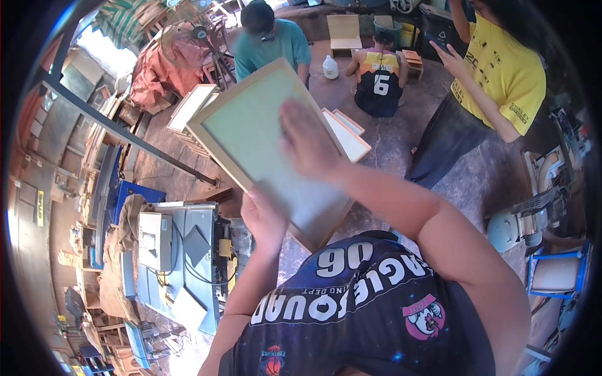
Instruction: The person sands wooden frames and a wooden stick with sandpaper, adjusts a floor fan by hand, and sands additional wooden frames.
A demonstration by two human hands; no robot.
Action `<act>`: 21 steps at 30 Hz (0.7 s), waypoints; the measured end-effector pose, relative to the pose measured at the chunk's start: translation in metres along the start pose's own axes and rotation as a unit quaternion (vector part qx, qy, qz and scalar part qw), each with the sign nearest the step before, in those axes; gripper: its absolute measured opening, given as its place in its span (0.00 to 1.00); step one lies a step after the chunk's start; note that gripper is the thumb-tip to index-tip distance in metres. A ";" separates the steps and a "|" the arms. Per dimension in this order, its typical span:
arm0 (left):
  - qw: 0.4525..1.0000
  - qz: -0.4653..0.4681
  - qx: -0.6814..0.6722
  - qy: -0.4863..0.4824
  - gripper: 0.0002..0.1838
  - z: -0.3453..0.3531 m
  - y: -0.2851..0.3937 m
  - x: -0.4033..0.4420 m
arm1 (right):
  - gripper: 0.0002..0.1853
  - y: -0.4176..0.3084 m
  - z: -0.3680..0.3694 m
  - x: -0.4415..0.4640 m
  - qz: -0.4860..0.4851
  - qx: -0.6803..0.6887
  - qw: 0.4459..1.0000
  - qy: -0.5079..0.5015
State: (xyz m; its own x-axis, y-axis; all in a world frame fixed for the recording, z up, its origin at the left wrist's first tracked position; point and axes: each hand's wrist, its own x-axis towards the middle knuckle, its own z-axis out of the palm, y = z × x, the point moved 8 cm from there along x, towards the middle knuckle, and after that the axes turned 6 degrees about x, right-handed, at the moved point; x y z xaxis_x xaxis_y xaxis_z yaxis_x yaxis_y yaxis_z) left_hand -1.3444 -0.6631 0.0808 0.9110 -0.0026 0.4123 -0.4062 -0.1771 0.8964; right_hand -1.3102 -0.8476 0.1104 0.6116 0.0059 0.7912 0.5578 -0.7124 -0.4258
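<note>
A rectangular, pale panel in a light wooden frame is held up tilted in front of my chest. My left hand grips its lower left edge, with the fingers partly hidden behind the frame. Against the panel's face lies my right hand, its fingers stretched out and somewhat blurred. The panel's lower end is close to my dark printed jersey.
Similar framed panels lie beyond mine, with a stack at left. A person in teal is opposite; another sits low near a white jug. Someone in yellow stands right, holding a phone. A blue-grey table is at left.
</note>
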 end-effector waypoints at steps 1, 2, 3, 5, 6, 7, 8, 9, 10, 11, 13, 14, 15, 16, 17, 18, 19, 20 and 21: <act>1.000 0.003 0.025 0.017 0.28 -0.003 0.001 0.004 | 0.34 -0.028 0.011 -0.019 -0.031 0.009 0.999 -0.037; 0.999 -0.034 -0.001 0.029 0.28 -0.008 -0.003 0.009 | 0.35 -0.052 0.019 -0.038 -0.061 0.018 0.995 -0.074; 0.996 -0.069 -0.026 0.043 0.28 -0.016 -0.007 0.017 | 0.36 -0.064 0.025 -0.058 -0.080 0.030 0.987 -0.134; 0.982 -0.134 -0.121 0.057 0.28 -0.031 -0.032 0.030 | 0.38 -0.073 0.028 -0.095 -0.125 0.055 0.958 -0.254; 0.985 -0.121 -0.114 0.037 0.29 -0.032 -0.035 0.035 | 0.38 -0.065 0.026 -0.087 -0.137 0.015 0.957 -0.253; 0.988 -0.112 -0.105 0.017 0.29 -0.032 -0.037 0.036 | 0.38 -0.052 0.023 -0.071 -0.148 -0.022 0.956 -0.254; 0.990 -0.108 -0.095 -0.005 0.29 -0.031 -0.038 0.033 | 0.38 -0.040 0.020 -0.054 -0.155 -0.057 0.952 -0.257; 0.995 -0.080 -0.057 -0.028 0.30 -0.027 -0.035 0.032 | 0.38 -0.032 0.008 -0.022 -0.146 -0.082 0.967 -0.191; 0.997 -0.054 -0.021 -0.051 0.31 -0.020 -0.030 0.031 | 0.38 -0.026 -0.002 0.013 -0.138 -0.108 0.976 -0.127; 0.997 -0.028 0.013 -0.071 0.32 -0.010 -0.025 0.031 | 0.38 -0.014 -0.008 0.048 -0.130 -0.102 0.983 -0.082; 0.997 -0.045 -0.009 -0.061 0.36 -0.005 -0.020 0.036 | 0.38 -0.017 -0.001 0.052 -0.133 -0.079 0.984 -0.088; 0.992 -0.115 -0.001 -0.057 0.37 -0.008 -0.018 0.038 | 0.38 -0.031 0.009 0.036 -0.144 -0.065 0.979 -0.132; 0.983 -0.178 0.004 -0.050 0.38 -0.013 -0.009 0.044 | 0.39 -0.048 0.017 0.022 -0.161 -0.053 0.971 -0.171; 0.970 -0.237 0.007 -0.042 0.39 -0.018 -0.010 0.049 | 0.39 -0.077 0.023 -0.012 -0.175 -0.006 0.941 -0.290; 0.967 -0.250 -0.033 -0.031 0.39 -0.019 -0.023 0.055 | 0.40 -0.094 0.034 -0.057 -0.238 -0.047 0.894 -0.377; 0.962 -0.261 -0.073 -0.020 0.40 -0.019 -0.043 0.060 | 0.41 -0.091 0.036 -0.074 -0.253 -0.030 0.878 -0.405; 0.956 -0.273 -0.111 -0.012 0.40 -0.019 -0.057 0.059 | 0.42 -0.088 0.036 -0.087 -0.264 -0.011 0.862 -0.433; 0.956 -0.268 -0.119 -0.015 0.40 -0.020 -0.066 0.057 | 0.42 -0.084 0.038 -0.099 -0.270 0.008 0.846 -0.459; 0.956 -0.265 -0.126 -0.022 0.40 -0.018 -0.071 0.053 | 0.42 -0.080 0.037 -0.082 -0.261 -0.008 0.858 -0.442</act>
State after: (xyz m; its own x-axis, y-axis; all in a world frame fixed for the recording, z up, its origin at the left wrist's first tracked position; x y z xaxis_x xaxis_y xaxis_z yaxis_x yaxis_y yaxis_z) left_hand -1.2684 -0.6332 0.0422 0.9933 -0.0200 -0.1137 0.1149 0.0771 0.9904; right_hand -1.3840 -0.7653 0.0634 0.4713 0.8523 0.2268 0.8818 -0.4605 -0.1021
